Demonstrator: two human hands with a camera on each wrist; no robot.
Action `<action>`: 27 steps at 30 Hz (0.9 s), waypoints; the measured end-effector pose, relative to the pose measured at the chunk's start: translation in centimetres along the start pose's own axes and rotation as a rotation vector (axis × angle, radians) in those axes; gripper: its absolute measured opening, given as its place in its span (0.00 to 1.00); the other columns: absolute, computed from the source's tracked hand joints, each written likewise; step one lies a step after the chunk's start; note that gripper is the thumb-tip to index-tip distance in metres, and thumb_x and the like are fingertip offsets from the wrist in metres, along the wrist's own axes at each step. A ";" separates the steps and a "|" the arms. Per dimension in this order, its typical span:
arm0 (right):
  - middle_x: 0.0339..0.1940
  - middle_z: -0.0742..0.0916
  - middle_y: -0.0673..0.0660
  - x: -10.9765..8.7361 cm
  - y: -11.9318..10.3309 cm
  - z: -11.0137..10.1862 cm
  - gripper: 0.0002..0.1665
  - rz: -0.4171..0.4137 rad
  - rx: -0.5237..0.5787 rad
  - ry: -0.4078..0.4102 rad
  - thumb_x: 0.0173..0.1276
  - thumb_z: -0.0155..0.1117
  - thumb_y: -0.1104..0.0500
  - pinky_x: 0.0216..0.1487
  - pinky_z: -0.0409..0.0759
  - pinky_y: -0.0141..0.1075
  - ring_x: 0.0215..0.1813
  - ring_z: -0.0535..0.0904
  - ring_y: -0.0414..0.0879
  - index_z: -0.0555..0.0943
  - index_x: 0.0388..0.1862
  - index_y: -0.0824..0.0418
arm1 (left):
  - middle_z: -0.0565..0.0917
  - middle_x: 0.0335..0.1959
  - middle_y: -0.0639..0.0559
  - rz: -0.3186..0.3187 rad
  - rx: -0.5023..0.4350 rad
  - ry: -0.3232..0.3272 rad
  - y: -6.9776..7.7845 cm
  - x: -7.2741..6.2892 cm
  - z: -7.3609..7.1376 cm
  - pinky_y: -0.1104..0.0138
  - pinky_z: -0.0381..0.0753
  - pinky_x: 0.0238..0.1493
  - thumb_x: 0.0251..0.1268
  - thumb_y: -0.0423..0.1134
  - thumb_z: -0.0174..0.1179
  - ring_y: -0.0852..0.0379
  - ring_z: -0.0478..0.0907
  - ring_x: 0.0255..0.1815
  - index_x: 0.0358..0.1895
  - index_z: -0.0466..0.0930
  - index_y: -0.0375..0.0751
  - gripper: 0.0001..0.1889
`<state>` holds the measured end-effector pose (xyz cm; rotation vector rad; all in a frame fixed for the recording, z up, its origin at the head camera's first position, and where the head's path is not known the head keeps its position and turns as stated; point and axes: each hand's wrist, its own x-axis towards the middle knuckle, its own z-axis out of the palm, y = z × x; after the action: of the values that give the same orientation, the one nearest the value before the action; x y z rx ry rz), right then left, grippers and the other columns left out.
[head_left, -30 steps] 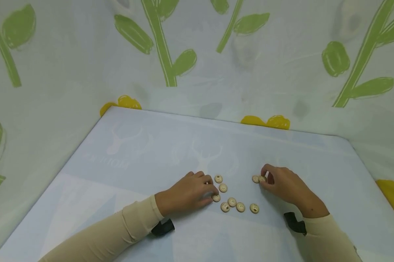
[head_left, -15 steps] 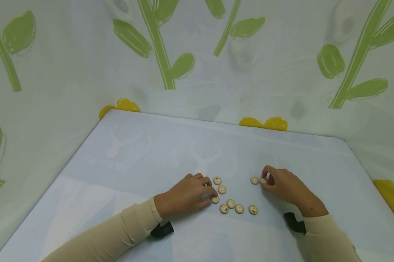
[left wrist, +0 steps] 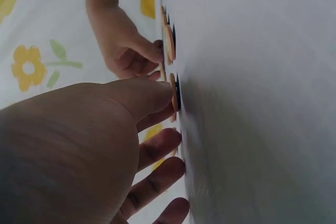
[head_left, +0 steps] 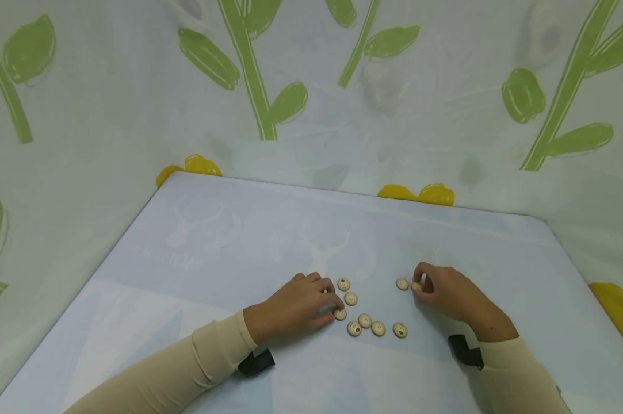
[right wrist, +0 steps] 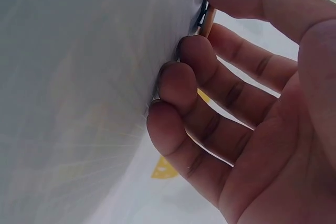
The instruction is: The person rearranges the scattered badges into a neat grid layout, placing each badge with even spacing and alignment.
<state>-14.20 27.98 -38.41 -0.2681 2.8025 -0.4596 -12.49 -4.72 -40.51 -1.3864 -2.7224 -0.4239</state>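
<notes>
Small round pale wooden discs with drawn faces lie on the table. At the left of the group, my left hand [head_left: 298, 307] pinches one disc [head_left: 339, 314] between thumb and index finger, close to the tabletop. The left wrist view shows that disc [left wrist: 175, 92] edge-on at the thumb tip, with a dark underside. On the right side my right hand [head_left: 453, 293] pinches another disc [head_left: 416, 285], partly hidden by the fingers. In the right wrist view this disc [right wrist: 208, 22] sits between thumb and index finger, the other fingertips resting at the table surface. A single disc [head_left: 402, 284] lies just left of it.
Beside my left fingers are two discs, the upper one [head_left: 343, 284] and a lower one [head_left: 350, 298]. Nearer me lie several more, including one disc [head_left: 364, 321] and a separate disc [head_left: 400, 330]. The pale blue table [head_left: 228, 230] meets a leaf-patterned curtain [head_left: 135, 86].
The disc in my right fingers has slid slightly right, opening a small gap from its neighbour. My left hand keeps its place on its disc. The head view has shifted a little.
</notes>
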 end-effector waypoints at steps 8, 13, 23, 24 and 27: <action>0.26 0.81 0.52 0.1 0.1 0.3 0.08 0.001 0.008 -0.012 0.68 0.64 0.58 0.28 0.73 0.36 0.27 0.73 0.44 0.78 0.43 0.58 | 0.84 0.48 0.58 -0.010 -0.010 0.003 0.1 -0.1 0.1 0.62 0.76 0.47 0.68 0.47 0.64 0.58 0.78 0.50 0.50 0.86 0.59 0.10; 0.27 0.81 0.52 0.1 0.2 0.3 0.08 0.004 0.002 -0.013 0.68 0.64 0.58 0.27 0.73 0.36 0.27 0.73 0.44 0.78 0.44 0.58 | 0.84 0.48 0.58 -0.004 -0.002 0.003 0.0 -0.2 0.2 0.62 0.76 0.47 0.68 0.47 0.64 0.59 0.78 0.49 0.49 0.86 0.59 0.10; 0.26 0.81 0.52 0.3 0.3 0.1 0.08 0.009 0.007 -0.017 0.68 0.64 0.58 0.28 0.73 0.36 0.27 0.73 0.44 0.78 0.44 0.57 | 0.84 0.47 0.58 0.002 0.001 0.007 0.0 0.0 -0.1 0.63 0.76 0.45 0.68 0.47 0.64 0.59 0.78 0.48 0.49 0.86 0.59 0.10; 0.26 0.81 0.52 0.2 0.3 0.0 0.08 0.008 0.004 -0.014 0.68 0.64 0.58 0.28 0.73 0.36 0.27 0.73 0.44 0.78 0.44 0.57 | 0.84 0.47 0.58 0.004 0.002 0.011 0.0 0.0 -0.1 0.63 0.76 0.46 0.68 0.47 0.64 0.59 0.78 0.48 0.49 0.86 0.59 0.10; 0.26 0.81 0.52 0.2 0.2 0.2 0.08 0.010 0.000 -0.009 0.67 0.64 0.58 0.28 0.73 0.36 0.27 0.73 0.44 0.78 0.44 0.57 | 0.84 0.46 0.59 0.005 0.000 0.023 0.0 -0.1 0.1 0.63 0.76 0.45 0.67 0.46 0.64 0.59 0.78 0.47 0.49 0.87 0.59 0.09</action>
<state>-14.35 28.10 -38.67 -0.2558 2.7936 -0.4549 -12.43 -4.79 -40.66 -1.3788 -2.7002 -0.4365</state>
